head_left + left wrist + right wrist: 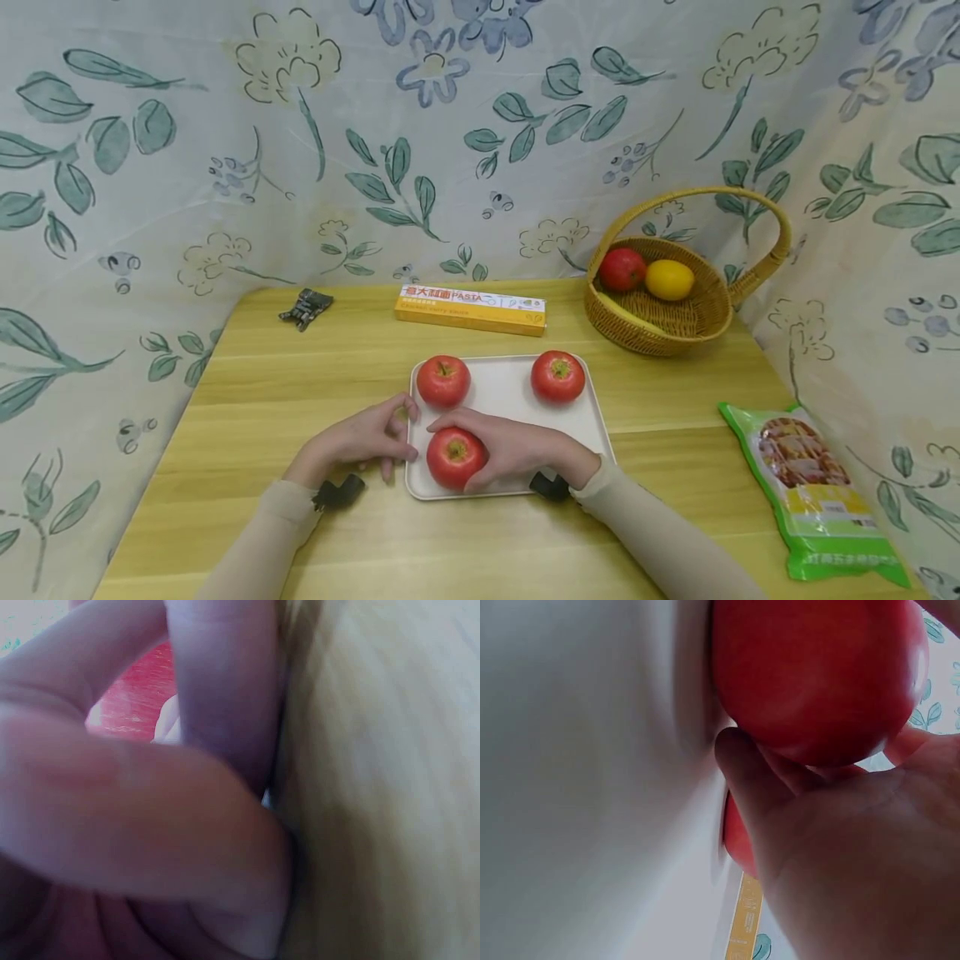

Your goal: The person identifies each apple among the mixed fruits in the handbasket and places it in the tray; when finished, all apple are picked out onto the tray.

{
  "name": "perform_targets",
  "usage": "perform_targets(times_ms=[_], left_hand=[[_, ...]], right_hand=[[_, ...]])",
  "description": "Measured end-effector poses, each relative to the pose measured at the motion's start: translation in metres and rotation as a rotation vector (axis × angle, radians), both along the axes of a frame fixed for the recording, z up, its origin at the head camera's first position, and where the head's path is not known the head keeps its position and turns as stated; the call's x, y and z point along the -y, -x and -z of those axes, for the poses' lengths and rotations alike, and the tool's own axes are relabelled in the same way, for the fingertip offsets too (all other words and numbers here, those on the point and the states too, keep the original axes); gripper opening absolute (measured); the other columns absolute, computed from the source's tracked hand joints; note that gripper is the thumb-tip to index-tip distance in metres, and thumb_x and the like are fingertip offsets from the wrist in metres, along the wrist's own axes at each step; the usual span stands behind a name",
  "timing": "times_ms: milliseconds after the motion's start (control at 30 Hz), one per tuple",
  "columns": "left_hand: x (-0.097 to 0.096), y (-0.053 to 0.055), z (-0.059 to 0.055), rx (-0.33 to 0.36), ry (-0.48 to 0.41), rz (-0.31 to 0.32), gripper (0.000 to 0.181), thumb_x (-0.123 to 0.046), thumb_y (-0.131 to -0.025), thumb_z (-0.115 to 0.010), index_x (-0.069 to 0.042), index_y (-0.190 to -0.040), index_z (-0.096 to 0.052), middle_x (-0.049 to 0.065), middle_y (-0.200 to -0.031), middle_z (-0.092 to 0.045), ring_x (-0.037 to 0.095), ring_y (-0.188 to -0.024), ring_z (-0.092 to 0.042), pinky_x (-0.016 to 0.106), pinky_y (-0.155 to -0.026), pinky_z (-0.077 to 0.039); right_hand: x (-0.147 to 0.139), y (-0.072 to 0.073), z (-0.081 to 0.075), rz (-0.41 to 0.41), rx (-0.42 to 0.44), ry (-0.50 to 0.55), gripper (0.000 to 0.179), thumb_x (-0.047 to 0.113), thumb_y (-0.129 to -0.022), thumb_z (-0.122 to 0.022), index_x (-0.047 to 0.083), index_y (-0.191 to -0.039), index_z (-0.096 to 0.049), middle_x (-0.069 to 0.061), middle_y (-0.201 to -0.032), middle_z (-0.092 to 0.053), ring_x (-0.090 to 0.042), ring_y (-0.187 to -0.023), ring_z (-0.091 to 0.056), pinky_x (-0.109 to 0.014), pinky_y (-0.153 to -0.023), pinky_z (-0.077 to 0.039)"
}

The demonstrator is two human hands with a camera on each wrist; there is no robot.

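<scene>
A white rectangular tray (531, 425) lies on the table with three red apples on it. My right hand (517, 446) grips the front-left apple (454, 459), fingers over its far side and thumb at the near side. In the right wrist view that apple (817, 675) fills the upper part, with the hand curved round it. Another apple (443, 381) sits at the tray's back left, a third (558, 377) at its back right. My left hand (367, 433) is at the tray's left rim, fingers loosely bent, holding nothing; whether it touches the rim is unclear.
Behind the tray lies a yellow and white pasta box (471, 310). A wicker basket (660, 337) at the back right holds a red fruit, a lemon and a banana-like yellow fruit. A green food packet (817, 500) lies right, a small dark object (306, 309) back left.
</scene>
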State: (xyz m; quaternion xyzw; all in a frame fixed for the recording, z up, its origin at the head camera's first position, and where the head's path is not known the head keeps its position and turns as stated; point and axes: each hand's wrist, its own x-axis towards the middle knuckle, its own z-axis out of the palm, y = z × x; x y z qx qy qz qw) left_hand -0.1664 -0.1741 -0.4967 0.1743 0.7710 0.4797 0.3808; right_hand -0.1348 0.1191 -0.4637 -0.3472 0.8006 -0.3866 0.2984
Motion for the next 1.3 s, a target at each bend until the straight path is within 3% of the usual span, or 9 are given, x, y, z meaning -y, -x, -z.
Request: perform_targets(times_ms=[167, 333, 500, 633, 733, 867, 1100, 1200, 1300], left_hand=[[0.0, -0.001, -0.001, -0.009, 0.006, 0.004, 0.055, -0.027, -0.092, -0.084, -0.016, -0.128, -0.044, 0.008, -0.081, -0.073, 0.018, -0.052, -0.07, 0.022, -0.042, -0.036], [0.0, -0.002, -0.002, -0.009, 0.014, 0.003, 0.056, -0.027, -0.092, -0.085, -0.016, -0.128, -0.044, 0.008, -0.082, -0.073, 0.018, -0.053, -0.07, 0.022, -0.043, -0.036], [0.001, -0.003, -0.003, -0.013, 0.006, 0.003, 0.056, -0.025, -0.092, -0.084, -0.013, -0.129, -0.044, 0.008, -0.081, -0.072, 0.017, -0.053, -0.069, 0.022, -0.043, -0.036], [0.002, -0.004, -0.005, -0.011, 0.0, 0.005, 0.056, -0.025, -0.092, -0.084, -0.012, -0.129, -0.043, 0.008, -0.08, -0.071, 0.017, -0.053, -0.069, 0.022, -0.043, -0.036], [0.002, -0.004, -0.005, -0.005, -0.001, 0.007, 0.056, -0.026, -0.092, -0.084, -0.013, -0.129, -0.043, 0.007, -0.081, -0.072, 0.017, -0.053, -0.07, 0.022, -0.043, -0.037], [0.002, -0.004, -0.004, -0.002, -0.001, 0.005, 0.056, -0.026, -0.092, -0.084, -0.013, -0.129, -0.043, 0.007, -0.081, -0.072, 0.017, -0.053, -0.07, 0.021, -0.043, -0.037], [0.0, -0.005, -0.005, 0.001, -0.012, 0.0, 0.056, -0.023, -0.093, -0.084, -0.011, -0.129, -0.043, 0.007, -0.08, -0.071, 0.017, -0.053, -0.069, 0.022, -0.043, -0.036], [0.0, -0.004, -0.004, 0.001, -0.015, 0.001, 0.056, -0.023, -0.093, -0.083, -0.011, -0.129, -0.043, 0.007, -0.08, -0.071, 0.017, -0.053, -0.069, 0.022, -0.043, -0.036], [0.0, -0.003, -0.004, 0.004, -0.015, 0.002, 0.056, -0.024, -0.093, -0.083, -0.012, -0.129, -0.043, 0.007, -0.081, -0.072, 0.016, -0.053, -0.07, 0.022, -0.044, -0.036]], right_hand=[[-0.004, 0.001, -0.008, 0.004, -0.005, 0.008, 0.086, 0.023, -0.083, -0.09, 0.029, -0.155, -0.043, 0.008, -0.159, -0.048, -0.008, -0.14, -0.049, -0.035, -0.123, -0.04], [-0.023, 0.007, -0.033, 0.05, 0.01, 0.107, 0.085, 0.025, -0.086, -0.088, 0.027, -0.157, -0.042, 0.004, -0.163, -0.045, -0.017, -0.152, -0.042, -0.049, -0.128, -0.035], [-0.058, 0.015, -0.064, 0.167, -0.105, 0.245, 0.08, 0.018, -0.089, -0.086, 0.017, -0.157, -0.043, -0.004, -0.164, -0.045, -0.028, -0.155, -0.039, -0.057, -0.128, -0.032], [-0.088, 0.02, -0.084, 0.289, -0.208, 0.358, 0.076, 0.001, -0.09, -0.081, 0.007, -0.155, -0.042, -0.014, -0.164, -0.043, -0.027, -0.155, -0.04, -0.041, -0.129, -0.034], [-0.109, 0.025, -0.094, 0.383, -0.27, 0.449, 0.074, -0.007, -0.089, -0.077, 0.002, -0.152, -0.041, -0.016, -0.163, -0.043, -0.015, -0.154, -0.042, -0.024, -0.126, -0.034], [-0.136, 0.035, -0.098, 0.504, -0.315, 0.578, 0.07, -0.015, -0.09, -0.072, 0.001, -0.151, -0.042, -0.006, -0.16, -0.046, -0.007, -0.151, -0.043, -0.019, -0.125, -0.033], [-0.172, 0.053, -0.1, 0.698, -0.276, 0.777, 0.066, -0.017, -0.095, -0.065, 0.005, -0.152, -0.042, -0.005, -0.155, -0.05, -0.017, -0.15, -0.043, -0.023, -0.126, -0.033], [-0.184, 0.064, -0.099, 0.813, -0.286, 0.767, 0.067, -0.012, -0.095, -0.068, 0.01, -0.153, -0.042, -0.002, -0.154, -0.05, -0.022, -0.151, -0.04, -0.031, -0.131, -0.027], [-0.196, 0.08, -0.095, 0.955, -0.31, 0.67, 0.069, -0.001, -0.096, -0.074, 0.015, -0.154, -0.041, 0.004, -0.154, -0.049, -0.024, -0.153, -0.037, -0.041, -0.135, -0.02]])
